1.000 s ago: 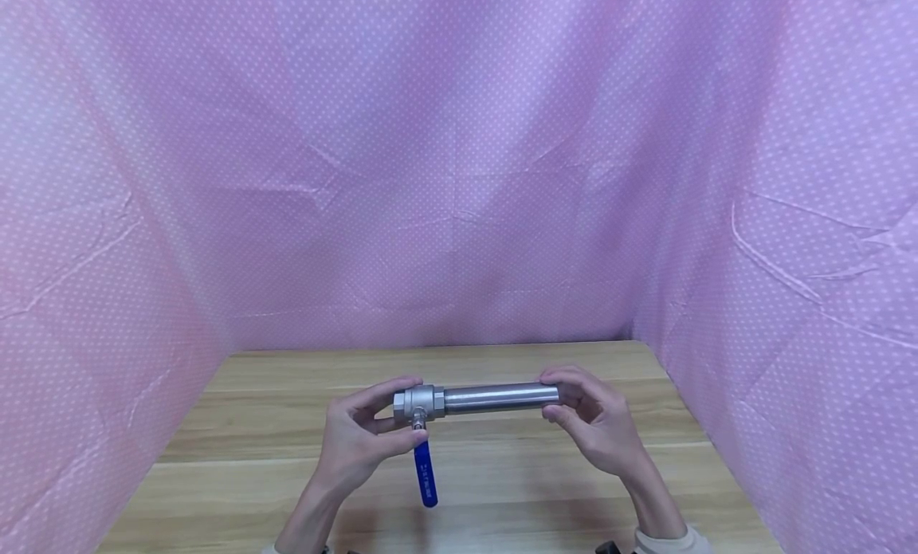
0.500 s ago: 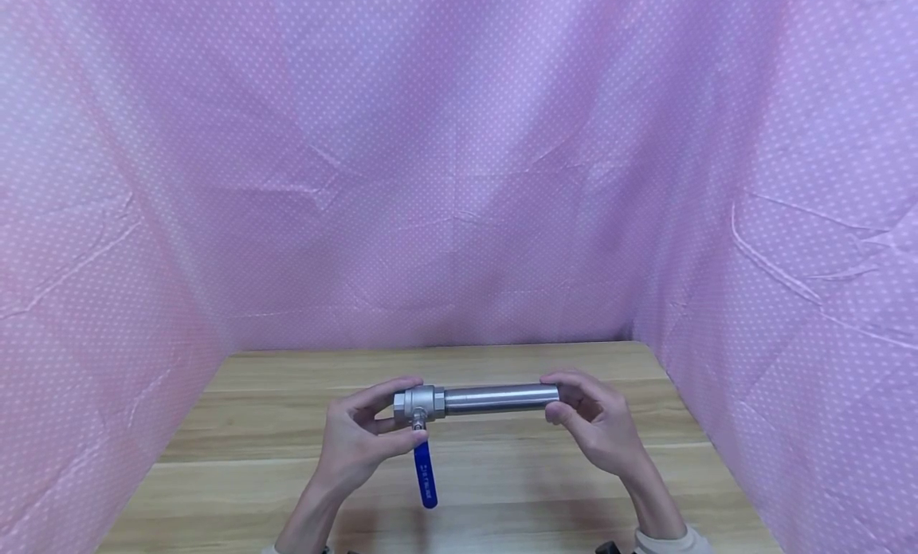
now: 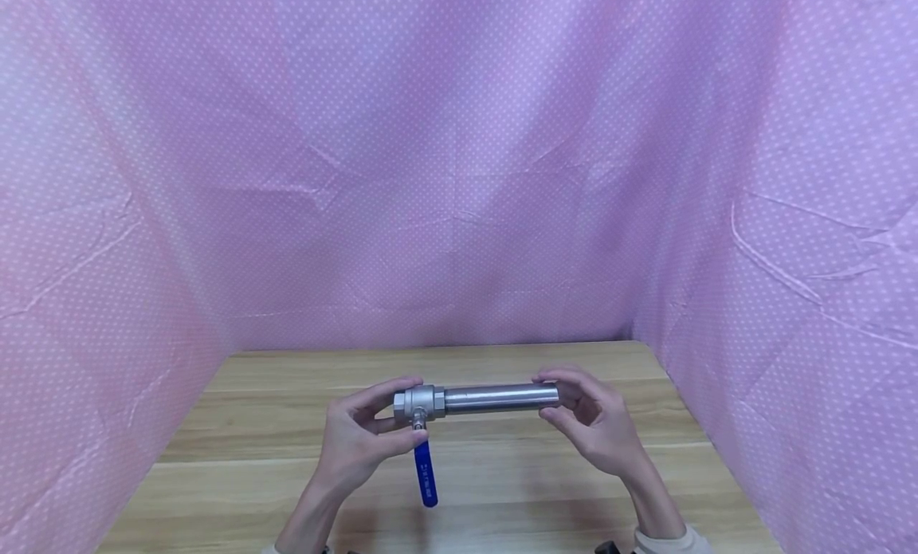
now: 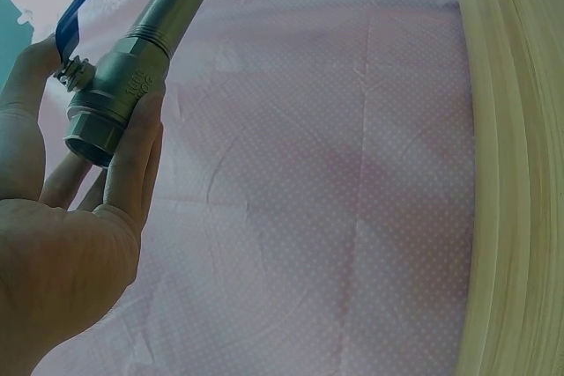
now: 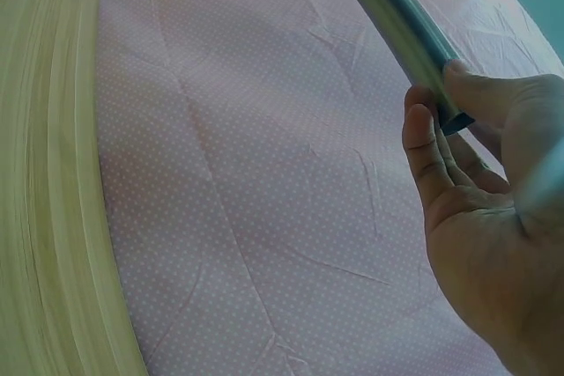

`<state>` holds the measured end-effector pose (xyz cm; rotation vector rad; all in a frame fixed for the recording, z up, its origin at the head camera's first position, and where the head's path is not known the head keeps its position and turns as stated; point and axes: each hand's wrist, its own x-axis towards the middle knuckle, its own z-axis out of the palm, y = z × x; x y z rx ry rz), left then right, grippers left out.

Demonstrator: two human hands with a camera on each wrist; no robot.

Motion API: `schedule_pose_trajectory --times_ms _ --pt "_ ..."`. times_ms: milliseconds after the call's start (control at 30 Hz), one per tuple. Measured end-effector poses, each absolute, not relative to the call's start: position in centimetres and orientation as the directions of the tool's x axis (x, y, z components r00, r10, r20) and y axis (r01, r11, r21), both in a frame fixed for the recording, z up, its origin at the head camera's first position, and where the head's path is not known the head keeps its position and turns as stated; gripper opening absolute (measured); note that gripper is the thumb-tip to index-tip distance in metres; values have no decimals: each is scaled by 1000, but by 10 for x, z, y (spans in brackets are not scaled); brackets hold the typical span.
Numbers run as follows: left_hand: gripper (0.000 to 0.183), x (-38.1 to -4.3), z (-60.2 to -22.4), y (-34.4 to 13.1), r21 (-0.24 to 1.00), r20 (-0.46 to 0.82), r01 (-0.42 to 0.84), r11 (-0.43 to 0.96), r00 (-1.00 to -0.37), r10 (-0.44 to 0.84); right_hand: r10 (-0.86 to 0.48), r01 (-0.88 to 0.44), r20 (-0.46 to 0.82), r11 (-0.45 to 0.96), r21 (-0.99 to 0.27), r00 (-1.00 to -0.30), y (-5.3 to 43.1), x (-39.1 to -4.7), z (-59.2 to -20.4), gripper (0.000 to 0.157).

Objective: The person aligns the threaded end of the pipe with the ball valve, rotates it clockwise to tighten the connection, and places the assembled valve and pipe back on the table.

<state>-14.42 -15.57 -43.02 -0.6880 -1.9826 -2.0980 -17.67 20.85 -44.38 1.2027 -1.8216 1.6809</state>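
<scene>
A steel ball valve [image 3: 423, 402] with a blue lever handle [image 3: 425, 478] is held by my left hand [image 3: 358, 438]. The thumb lies at the base of the lever and the fingers reach round the body's far side. From the valve's right end a steel pipe [image 3: 498, 398] extends level to the right; some thread shows at the joint in the left wrist view. My right hand [image 3: 602, 426] pinches the pipe's free end between thumb and fingers, also seen in the right wrist view around the pipe end [image 5: 423, 50]. The valve's open left port [image 4: 91, 140] faces the left palm.
Valve and pipe are held above a wood-grain table [image 3: 502, 474]. Pink dotted cloth [image 3: 459, 179] hangs behind the table and along both sides.
The right thumb and fingers shift slightly along and around the pipe's end. My left hand and the valve stay in place.
</scene>
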Motion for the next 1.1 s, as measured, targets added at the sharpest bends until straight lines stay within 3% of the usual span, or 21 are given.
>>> schedule_pose_trajectory --times_ms 267,633,933,1100 --pt "63 -144 -430 -155 895 445 433 -105 -876 186 -326 -808 797 -139 -572 -509 205 -178 -442 58" --pt "62 -145 -431 -155 888 460 450 -95 -869 185 -321 -806 781 -80 -587 -536 207 -176 -443 58" --pt "62 -145 -431 -155 889 457 446 -101 -870 186 -330 -766 718 26 -642 -613 211 -174 -442 53" --pt "63 -145 -431 -155 887 461 449 -103 -868 184 -324 -765 714 54 -641 -621 212 -175 -444 51"
